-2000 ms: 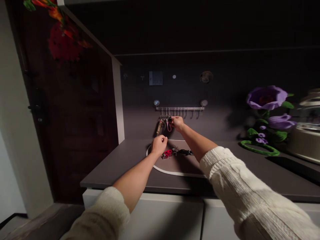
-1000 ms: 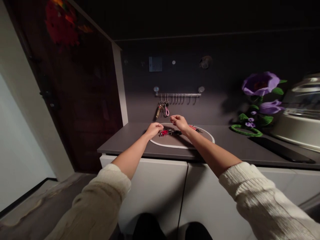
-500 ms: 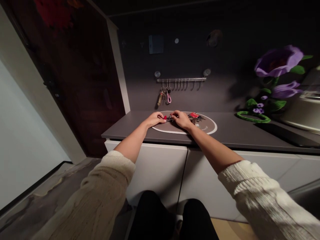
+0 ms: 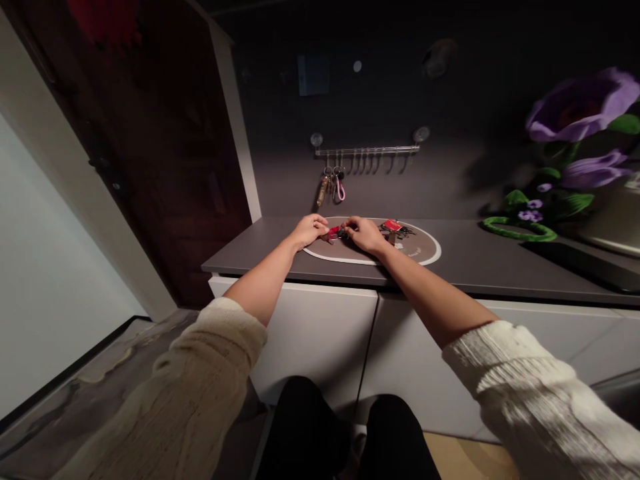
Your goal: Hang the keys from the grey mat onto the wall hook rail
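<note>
An oval brown mat (image 4: 345,257) with a white border lies on the grey counter. My left hand (image 4: 309,231) is over its left end, fingers bent and close to a small red item (image 4: 333,233) with metal parts. Just to the right, my right hand (image 4: 363,235) has its thumb and fingertips together at small dark metal pieces, too small to make out. Beyond my right wrist, a red tag (image 4: 393,225) lies among several dark keys (image 4: 406,231) on the mat.
Above the mat, a clear hook rail (image 4: 367,151) on the wall holds keys and a pink loop (image 4: 341,191). To the right stand purple flowers (image 4: 590,170) with a green ring base (image 4: 520,230), a black flat object (image 4: 575,265) and a pale rounded object.
The view has shifted slightly. My left fingers have loosened and moved a little off the red item, more of which now shows between my hands. The right hand stays nearly in place.
</note>
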{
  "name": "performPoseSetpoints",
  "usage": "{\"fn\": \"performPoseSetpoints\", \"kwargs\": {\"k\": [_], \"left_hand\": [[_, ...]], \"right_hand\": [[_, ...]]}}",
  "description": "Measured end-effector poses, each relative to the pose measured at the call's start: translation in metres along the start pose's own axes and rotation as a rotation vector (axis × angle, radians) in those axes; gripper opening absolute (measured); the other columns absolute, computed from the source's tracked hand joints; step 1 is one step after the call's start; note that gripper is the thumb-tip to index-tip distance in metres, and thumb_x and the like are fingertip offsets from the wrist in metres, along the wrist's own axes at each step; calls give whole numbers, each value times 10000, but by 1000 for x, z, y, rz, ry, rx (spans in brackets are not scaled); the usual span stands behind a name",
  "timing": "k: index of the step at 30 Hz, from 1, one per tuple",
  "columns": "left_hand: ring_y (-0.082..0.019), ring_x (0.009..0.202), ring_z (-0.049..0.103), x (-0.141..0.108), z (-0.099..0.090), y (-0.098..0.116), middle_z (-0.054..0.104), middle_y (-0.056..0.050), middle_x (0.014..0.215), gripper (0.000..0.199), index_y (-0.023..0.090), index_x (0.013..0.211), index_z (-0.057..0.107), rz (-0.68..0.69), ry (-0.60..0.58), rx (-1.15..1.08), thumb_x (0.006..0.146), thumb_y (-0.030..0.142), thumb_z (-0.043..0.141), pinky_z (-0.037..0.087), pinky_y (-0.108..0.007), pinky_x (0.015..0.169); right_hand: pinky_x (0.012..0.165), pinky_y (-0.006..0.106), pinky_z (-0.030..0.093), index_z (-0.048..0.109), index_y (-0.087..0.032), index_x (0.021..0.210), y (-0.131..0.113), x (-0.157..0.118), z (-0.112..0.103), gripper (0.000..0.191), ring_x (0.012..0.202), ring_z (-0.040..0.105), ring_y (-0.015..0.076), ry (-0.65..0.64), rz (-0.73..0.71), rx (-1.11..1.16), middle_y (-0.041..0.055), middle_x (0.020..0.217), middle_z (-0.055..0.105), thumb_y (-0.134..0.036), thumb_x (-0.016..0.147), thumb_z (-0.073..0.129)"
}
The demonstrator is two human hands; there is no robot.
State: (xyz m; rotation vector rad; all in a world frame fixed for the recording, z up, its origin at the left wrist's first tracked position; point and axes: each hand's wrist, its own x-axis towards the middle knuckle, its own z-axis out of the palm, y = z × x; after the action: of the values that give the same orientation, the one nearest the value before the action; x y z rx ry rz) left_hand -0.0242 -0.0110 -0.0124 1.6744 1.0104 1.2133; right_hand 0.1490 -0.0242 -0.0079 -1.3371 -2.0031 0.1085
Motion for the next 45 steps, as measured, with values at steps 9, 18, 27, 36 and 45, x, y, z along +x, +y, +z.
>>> {"fn": "performPoseSetpoints", "kwargs": {"k": [9,18,27,36,45], "left_hand": [[-83,651,586,7,-2,-1,574,14,686,178,130,860,495,-95,102,-316,718,35,546,456,-348,791],[-115,715,604,9,-3,2,575,-12,715,205,125,888,473,-114,114,-538,726,33,558,480,-413,797],[-111,741,604,9,0,2,575,-5,726,227,129,904,475,-109,39,-605,722,29,566,467,-427,836],[-107,695,604,7,2,4,587,3,698,234,133,914,471,-93,-27,-578,731,3,535,467,-431,834],[-88,655,594,8,4,5,570,23,667,227,130,875,470,-51,110,-526,706,40,592,483,-382,796]], "right_hand": [[717,235,380,627,-176,899,-3,-1,0,180,747,551,141,20,-22,37,44,837,652,-200,767,506],[704,225,383,622,-172,839,-11,-2,1,154,699,519,120,40,-153,145,24,802,628,-259,758,524],[719,232,382,656,-185,850,-6,3,5,158,735,510,129,20,-248,91,41,833,596,-257,749,558],[716,234,371,672,-173,821,-6,4,5,171,747,517,139,2,-214,27,50,812,616,-249,768,528],[687,228,378,601,-146,711,-12,2,3,157,671,518,112,34,-52,348,22,726,619,-287,720,532]]}}
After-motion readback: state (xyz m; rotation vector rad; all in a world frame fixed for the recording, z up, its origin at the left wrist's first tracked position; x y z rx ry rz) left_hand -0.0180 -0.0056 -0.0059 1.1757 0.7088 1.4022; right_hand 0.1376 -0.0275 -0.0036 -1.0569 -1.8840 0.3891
